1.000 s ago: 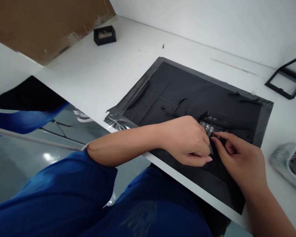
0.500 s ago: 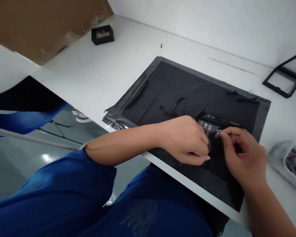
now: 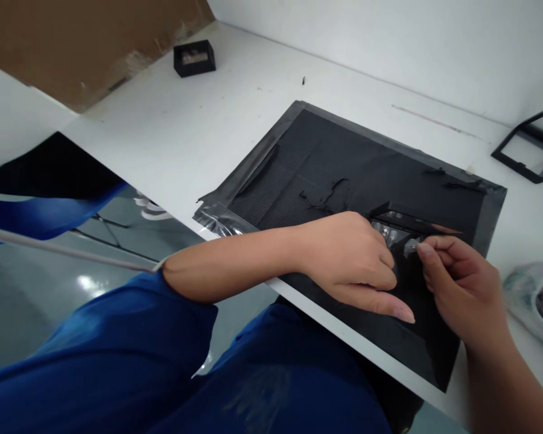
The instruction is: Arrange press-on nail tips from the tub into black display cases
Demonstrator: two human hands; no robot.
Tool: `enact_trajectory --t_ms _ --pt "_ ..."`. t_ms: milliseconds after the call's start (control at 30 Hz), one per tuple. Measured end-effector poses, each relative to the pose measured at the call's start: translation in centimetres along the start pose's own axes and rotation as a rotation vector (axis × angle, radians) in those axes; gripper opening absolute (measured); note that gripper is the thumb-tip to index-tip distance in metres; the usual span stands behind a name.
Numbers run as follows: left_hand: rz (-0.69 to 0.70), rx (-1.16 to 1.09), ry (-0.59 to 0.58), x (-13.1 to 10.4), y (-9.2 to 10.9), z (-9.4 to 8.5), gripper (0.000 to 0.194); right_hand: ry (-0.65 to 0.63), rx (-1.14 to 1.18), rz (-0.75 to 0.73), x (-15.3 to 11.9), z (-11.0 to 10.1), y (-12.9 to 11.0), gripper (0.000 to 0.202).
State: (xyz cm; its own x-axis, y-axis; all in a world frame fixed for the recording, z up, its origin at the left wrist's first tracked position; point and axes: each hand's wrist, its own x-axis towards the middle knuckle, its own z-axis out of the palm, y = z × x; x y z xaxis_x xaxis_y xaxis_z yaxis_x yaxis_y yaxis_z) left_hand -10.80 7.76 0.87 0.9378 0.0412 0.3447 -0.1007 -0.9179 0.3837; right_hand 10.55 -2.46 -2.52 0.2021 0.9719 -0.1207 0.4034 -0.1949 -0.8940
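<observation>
My left hand (image 3: 357, 262) rests over the black mat (image 3: 389, 169), its fingers curled under and its thumb stretched out to the right. What those fingers hold, if anything, is hidden. My right hand (image 3: 461, 283) pinches a small clear plastic piece (image 3: 411, 246) between thumb and forefinger. Just beyond both hands lies a black box-like frame (image 3: 402, 220) on the mat, with shiny clear pieces (image 3: 387, 232) in it or beside it, partly covered by my left hand.
A small black box (image 3: 194, 58) stands at the back left near a brown board (image 3: 108, 48). Black scraps (image 3: 326, 196) lie on the mat. At right are an open black frame (image 3: 527, 154) and a clear bag (image 3: 525, 292) with small items.
My left thumb has stretched out away from the curled fingers. The clear piece at my right fingertips shows more plainly. The whole view has shifted slightly.
</observation>
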Motion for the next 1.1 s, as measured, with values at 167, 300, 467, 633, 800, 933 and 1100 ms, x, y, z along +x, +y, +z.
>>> enact_trajectory --t_ms 167,300,467,633,800,933,1100 --pt "-0.02 -0.009 0.0 0.0 0.0 0.2 0.061 -0.071 -0.229 -0.077 0.3 0.2 -0.7 0.032" --pt "-0.017 -0.013 -0.003 0.0 0.0 0.3 0.058 -0.036 -0.326 -0.163 0.4 0.6 -0.9 0.028" --pt "-0.075 -0.036 -0.068 0.1 -0.1 0.1 0.061 0.019 -0.308 -0.246 0.1 0.9 -0.6 0.026" --pt "-0.084 -0.025 -0.053 0.1 -0.1 -0.1 0.058 0.002 -0.331 -0.258 -0.2 0.9 -0.5 0.023" --pt "-0.053 -0.002 -0.019 0.0 0.1 0.1 0.06 0.076 -0.402 -0.219 -0.2 0.9 -0.4 0.027" --pt "-0.045 0.006 0.002 -0.1 0.1 0.2 0.059 0.129 -0.413 -0.206 0.0 1.0 -0.3 0.031" --pt "-0.056 -0.003 -0.013 0.0 0.1 0.4 0.061 0.188 -0.43 -0.198 0.2 1.5 -0.3 0.03"
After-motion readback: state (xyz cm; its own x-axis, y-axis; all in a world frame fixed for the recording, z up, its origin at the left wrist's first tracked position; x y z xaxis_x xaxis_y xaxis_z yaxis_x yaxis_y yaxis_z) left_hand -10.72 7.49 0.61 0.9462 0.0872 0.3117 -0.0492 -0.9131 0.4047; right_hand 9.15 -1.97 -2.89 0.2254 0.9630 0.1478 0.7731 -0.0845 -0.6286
